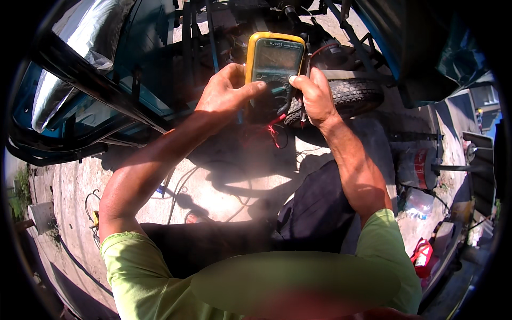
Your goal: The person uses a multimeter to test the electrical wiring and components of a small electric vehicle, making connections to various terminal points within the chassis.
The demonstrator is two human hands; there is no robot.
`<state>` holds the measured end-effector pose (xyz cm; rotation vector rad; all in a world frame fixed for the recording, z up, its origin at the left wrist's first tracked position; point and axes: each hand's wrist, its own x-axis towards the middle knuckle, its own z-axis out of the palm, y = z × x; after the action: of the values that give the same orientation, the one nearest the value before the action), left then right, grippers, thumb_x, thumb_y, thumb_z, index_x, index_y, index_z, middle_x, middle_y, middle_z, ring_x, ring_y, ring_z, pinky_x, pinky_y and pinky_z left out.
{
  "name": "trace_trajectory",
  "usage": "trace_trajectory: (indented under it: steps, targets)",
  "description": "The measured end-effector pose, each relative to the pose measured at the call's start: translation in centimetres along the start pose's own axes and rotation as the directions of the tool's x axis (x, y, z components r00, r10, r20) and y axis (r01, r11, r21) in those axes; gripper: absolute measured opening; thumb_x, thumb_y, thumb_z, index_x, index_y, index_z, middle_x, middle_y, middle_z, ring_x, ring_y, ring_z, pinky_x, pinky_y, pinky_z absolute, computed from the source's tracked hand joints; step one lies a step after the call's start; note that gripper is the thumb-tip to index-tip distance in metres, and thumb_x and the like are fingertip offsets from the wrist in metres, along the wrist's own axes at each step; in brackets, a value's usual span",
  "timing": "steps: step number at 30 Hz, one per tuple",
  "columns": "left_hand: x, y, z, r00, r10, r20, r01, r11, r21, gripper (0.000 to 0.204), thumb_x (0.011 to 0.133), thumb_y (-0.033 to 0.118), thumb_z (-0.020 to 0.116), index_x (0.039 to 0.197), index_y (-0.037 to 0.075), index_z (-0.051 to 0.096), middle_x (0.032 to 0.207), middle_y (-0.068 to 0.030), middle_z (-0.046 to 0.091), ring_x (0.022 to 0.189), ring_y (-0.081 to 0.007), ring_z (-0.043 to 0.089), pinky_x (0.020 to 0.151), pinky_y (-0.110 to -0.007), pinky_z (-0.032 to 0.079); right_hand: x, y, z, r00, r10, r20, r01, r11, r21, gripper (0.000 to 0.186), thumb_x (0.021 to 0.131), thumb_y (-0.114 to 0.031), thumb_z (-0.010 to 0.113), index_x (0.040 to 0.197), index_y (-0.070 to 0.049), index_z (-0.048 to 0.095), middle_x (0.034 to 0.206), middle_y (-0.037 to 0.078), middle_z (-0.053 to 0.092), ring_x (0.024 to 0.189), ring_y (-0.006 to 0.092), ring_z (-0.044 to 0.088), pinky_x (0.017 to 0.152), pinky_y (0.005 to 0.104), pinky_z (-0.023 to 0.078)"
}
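Head view: yellow multimeter up between both hands

I see the multimeter [278, 57] top centre, lifted above the pale ground [69, 186]. Left hand [226, 95] holds its left edge, thumb across the face by the dial. Right hand [318, 101] is narrow around its right edge, thumb on the face; slim dark probe [308, 66] alongside, can't tell if gripped. Screen reading too faint for me.

My take: brace the case with the left, work controls with one thumb, tilt the screen for reading, leave the red lead [274, 132] slack.

Edges: tyre [360, 96] near right hand, black tube [101, 80] near left forearm; I'd go easy sideways. Roomiest looks back toward the lap, though cables [175, 194] cross the ground there.
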<state>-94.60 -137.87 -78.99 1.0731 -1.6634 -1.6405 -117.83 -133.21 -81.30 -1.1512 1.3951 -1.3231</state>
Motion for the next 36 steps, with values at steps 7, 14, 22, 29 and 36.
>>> trace_trajectory:
  steps: [7, 14, 22, 29, 36]
  targets:
    - [0.1, -0.3, 0.1, 0.999, 0.002, -0.039, -0.001, 1.0, 0.018, 0.052, 0.092, 0.035, 0.077, 0.123, -0.003, 0.059, 0.104, -0.0102, 0.068, 0.092, -0.0153, 0.061, 0.081, -0.032, 0.049, -0.2, -0.4, 0.3, 0.998, -0.05, 0.028, 0.052, 0.996, -0.068, 0.038, 0.087, -0.028, 0.069, 0.095, 0.008, 0.062, 0.09, 0.013, 0.066, 0.085, 0.0161, 0.059, 0.075, 0.0337, 0.049]
    - [0.8, -0.8, -0.4, 0.998, -0.052, 0.041, 0.055, 0.995, -0.086, 0.051, 0.096, 0.037, 0.07, 0.128, -0.001, 0.059, 0.115, -0.0115, 0.066, 0.103, -0.0183, 0.06, 0.089, -0.036, 0.049, 0.2, 0.5, -0.8, 1.0, -0.006, 0.006, 0.007, 0.99, -0.14, 0.038, 0.087, -0.027, 0.068, 0.1, 0.008, 0.064, 0.092, 0.014, 0.068, 0.087, 0.0187, 0.061, 0.078, 0.0345, 0.05]
    - [1.1, -1.4, -0.8, 1.0, 0.005, 0.005, -0.005, 0.997, -0.078, 0.044, 0.097, 0.03, 0.064, 0.128, 0.0, 0.059, 0.111, -0.0093, 0.065, 0.102, -0.019, 0.06, 0.09, -0.037, 0.048, -0.3, 0.0, 0.6, 0.99, -0.143, 0.012, 0.144, 0.985, -0.094, 0.04, 0.087, -0.025, 0.069, 0.109, 0.007, 0.064, 0.102, 0.016, 0.07, 0.094, 0.02, 0.063, 0.085, 0.0356, 0.051]
    - [0.9, -0.5, -0.7, 0.997, -0.074, 0.023, 0.074, 0.997, -0.028, 0.043, 0.096, 0.031, 0.064, 0.126, 0.0, 0.06, 0.109, -0.0089, 0.064, 0.096, -0.0175, 0.059, 0.084, -0.034, 0.047, -0.1, 0.3, 0.5, 0.994, -0.11, 0.017, 0.11, 0.994, -0.018, 0.043, 0.086, -0.028, 0.069, 0.106, 0.009, 0.063, 0.1, 0.017, 0.069, 0.093, 0.0209, 0.063, 0.084, 0.0351, 0.051]
    - [1.1, -1.3, -0.6, 0.999, -0.012, 0.044, 0.014, 0.998, -0.055, 0.051, 0.095, 0.035, 0.066, 0.131, -0.001, 0.058, 0.119, -0.0129, 0.064, 0.11, -0.0216, 0.06, 0.094, -0.038, 0.047, 0.1, 0.1, 0.2, 0.995, -0.101, 0.016, 0.102, 0.99, -0.096, 0.041, 0.085, -0.029, 0.068, 0.099, 0.01, 0.062, 0.091, 0.017, 0.068, 0.086, 0.0203, 0.063, 0.078, 0.0351, 0.051]
